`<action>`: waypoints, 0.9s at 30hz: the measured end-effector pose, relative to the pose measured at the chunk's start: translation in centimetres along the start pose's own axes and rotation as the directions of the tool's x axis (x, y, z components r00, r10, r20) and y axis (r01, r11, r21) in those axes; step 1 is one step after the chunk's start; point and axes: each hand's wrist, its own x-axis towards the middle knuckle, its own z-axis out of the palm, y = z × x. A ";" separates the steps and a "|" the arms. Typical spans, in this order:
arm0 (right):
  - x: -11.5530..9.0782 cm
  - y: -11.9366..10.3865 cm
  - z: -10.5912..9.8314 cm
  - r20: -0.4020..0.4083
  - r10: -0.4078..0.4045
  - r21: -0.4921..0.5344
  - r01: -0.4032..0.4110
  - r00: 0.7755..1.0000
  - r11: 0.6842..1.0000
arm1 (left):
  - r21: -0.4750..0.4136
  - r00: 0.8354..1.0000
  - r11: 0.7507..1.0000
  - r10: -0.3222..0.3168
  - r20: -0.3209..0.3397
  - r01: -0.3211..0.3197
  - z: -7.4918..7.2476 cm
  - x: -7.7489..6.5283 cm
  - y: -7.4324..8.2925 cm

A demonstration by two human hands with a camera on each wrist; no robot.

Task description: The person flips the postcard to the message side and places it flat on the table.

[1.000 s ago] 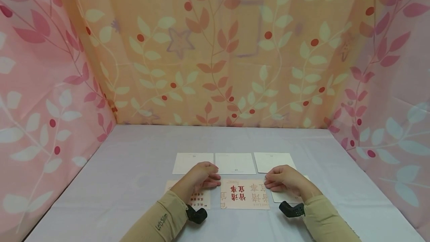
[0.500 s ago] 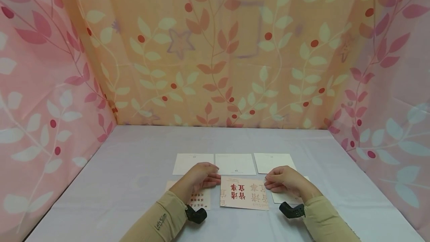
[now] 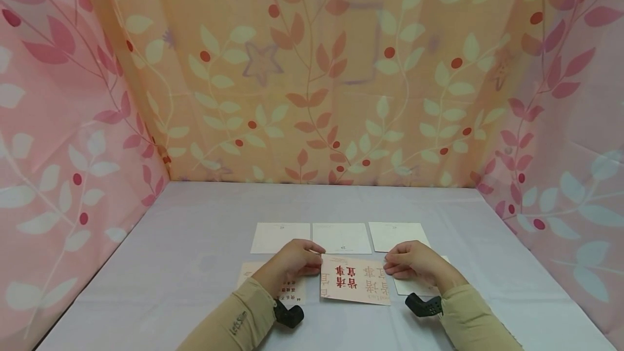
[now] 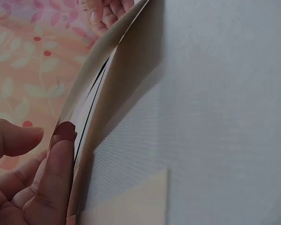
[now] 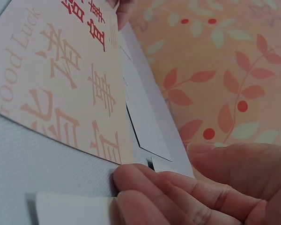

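A pink postcard [image 3: 354,280] with red characters stands tilted between my hands, its upper edge raised. My left hand [image 3: 294,260] is at its upper left corner; in the left wrist view the fingers [image 4: 56,183] touch the card's edge, with the thumb held apart. My right hand [image 3: 414,260] is at the upper right corner. In the right wrist view its fingertips [image 5: 129,176] lie right at the card's edge, and the thumb is spread away. The left wrist view shows the card's brownish underside [image 4: 131,84], slightly bowed.
Behind lies a row of white cards: left [image 3: 273,234], middle [image 3: 343,238], right [image 3: 397,234]. Partly under my left arm is a printed card [image 3: 294,291]; another white card [image 3: 409,287] lies below my right hand. Patterned cloth [image 3: 312,96] walls the white table [image 3: 209,210].
The postcard's far edge has risen off the table, so it now tilts. My left hand has shifted a little right, onto its corner. The right hand has stayed in place.
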 end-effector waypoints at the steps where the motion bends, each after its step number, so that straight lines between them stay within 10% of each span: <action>1: 0.0 0.0 0.0 0.000 -0.001 -0.001 0.001 1.000 1.000 | 0.008 1.000 1.000 -0.001 -0.002 0.001 0.1 0.0 -0.1; 27: 0.1 -0.2 0.0 0.005 -0.034 -0.050 0.034 0.999 0.998 | -0.011 1.000 1.000 0.001 -0.014 -0.001 0.5 0.4 -0.1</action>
